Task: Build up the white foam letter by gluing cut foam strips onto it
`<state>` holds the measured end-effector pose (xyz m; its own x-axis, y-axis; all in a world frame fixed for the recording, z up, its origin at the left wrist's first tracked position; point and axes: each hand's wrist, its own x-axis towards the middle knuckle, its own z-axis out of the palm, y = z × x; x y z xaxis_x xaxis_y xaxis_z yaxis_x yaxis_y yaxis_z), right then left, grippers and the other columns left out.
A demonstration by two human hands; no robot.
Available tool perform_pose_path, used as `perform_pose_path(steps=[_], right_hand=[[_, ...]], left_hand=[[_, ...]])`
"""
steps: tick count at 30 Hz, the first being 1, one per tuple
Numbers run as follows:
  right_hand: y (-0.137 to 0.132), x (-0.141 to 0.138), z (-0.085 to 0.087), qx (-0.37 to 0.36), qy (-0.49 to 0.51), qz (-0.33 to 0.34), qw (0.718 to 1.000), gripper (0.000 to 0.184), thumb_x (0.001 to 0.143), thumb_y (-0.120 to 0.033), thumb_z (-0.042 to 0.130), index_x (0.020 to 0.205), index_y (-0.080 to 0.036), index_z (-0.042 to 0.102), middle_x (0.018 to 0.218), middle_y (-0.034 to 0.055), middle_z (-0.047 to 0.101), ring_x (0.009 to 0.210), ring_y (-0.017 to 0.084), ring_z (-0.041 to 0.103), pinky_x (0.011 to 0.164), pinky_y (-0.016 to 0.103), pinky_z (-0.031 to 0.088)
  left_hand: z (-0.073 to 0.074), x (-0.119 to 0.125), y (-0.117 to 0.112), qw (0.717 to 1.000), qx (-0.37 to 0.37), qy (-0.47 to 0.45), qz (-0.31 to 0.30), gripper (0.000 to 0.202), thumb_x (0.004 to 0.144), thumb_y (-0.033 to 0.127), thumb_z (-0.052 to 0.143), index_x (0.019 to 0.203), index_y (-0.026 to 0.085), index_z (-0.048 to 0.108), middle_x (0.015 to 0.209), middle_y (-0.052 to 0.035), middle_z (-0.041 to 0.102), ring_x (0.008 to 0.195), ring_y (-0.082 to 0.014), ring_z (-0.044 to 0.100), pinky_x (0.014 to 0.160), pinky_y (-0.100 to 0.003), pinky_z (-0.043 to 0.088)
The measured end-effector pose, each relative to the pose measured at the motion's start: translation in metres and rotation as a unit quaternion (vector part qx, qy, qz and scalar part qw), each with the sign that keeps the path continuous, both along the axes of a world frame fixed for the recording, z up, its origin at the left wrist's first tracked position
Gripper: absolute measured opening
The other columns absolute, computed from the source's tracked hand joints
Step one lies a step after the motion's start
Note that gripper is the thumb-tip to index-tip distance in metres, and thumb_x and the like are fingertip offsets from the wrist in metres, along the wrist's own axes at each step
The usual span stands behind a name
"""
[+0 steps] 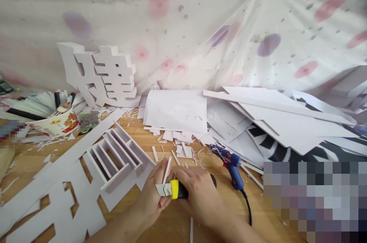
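Note:
In the head view, my left hand (150,193) pinches a narrow white strip (167,169) that looks like foam board, its end pointing up and away. My right hand (199,191) is wrapped around a utility knife (174,189) with a black and yellow body. The knife's short blade lies across the lower end of the strip, close to my left fingers; whether it touches the strip I cannot tell. Left of my hands lies a large cut-out white character (83,197), with upright strips standing on part of it as walls (114,174).
A blue glue gun (229,162) with a black cord lies right of my hands. Behind are white offcuts (183,149), a curved white sheet (176,111) and stacked boards (281,116). A finished-looking white character (100,76) stands at back left, near a paper bowl (59,124) of markers.

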<state>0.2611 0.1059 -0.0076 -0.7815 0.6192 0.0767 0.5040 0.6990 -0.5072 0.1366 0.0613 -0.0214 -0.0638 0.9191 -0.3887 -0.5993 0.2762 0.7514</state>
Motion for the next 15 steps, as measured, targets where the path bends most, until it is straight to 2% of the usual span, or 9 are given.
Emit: perform_pose_path(steps=[8,15], right_hand=[[0.001,-0.001,-0.009,0.098,-0.051,-0.038,0.993,0.009,0.068,-0.017,0.055,0.075,-0.022,0.052,0.074,-0.0013,0.063,0.066,0.016,0.056,0.057,0.026,0.029],[0.002,-0.001,-0.014,0.117,-0.037,-0.058,0.991,0.011,0.066,-0.015,0.053,0.074,-0.022,0.051,0.071,-0.0024,0.062,0.065,0.015,0.057,0.056,0.026,0.028]], left_hand=[[-0.003,0.002,-0.003,1.000,-0.001,0.014,0.009,0.050,0.070,0.066,0.052,0.059,0.019,0.037,0.029,0.0124,0.027,0.021,-0.0008,0.019,0.027,-0.012,0.012],[0.001,0.003,-0.002,0.999,-0.002,0.018,0.036,0.054,0.063,0.069,0.056,0.058,0.019,0.037,0.030,0.0127,0.028,0.022,-0.0003,0.018,0.026,-0.012,0.012]])
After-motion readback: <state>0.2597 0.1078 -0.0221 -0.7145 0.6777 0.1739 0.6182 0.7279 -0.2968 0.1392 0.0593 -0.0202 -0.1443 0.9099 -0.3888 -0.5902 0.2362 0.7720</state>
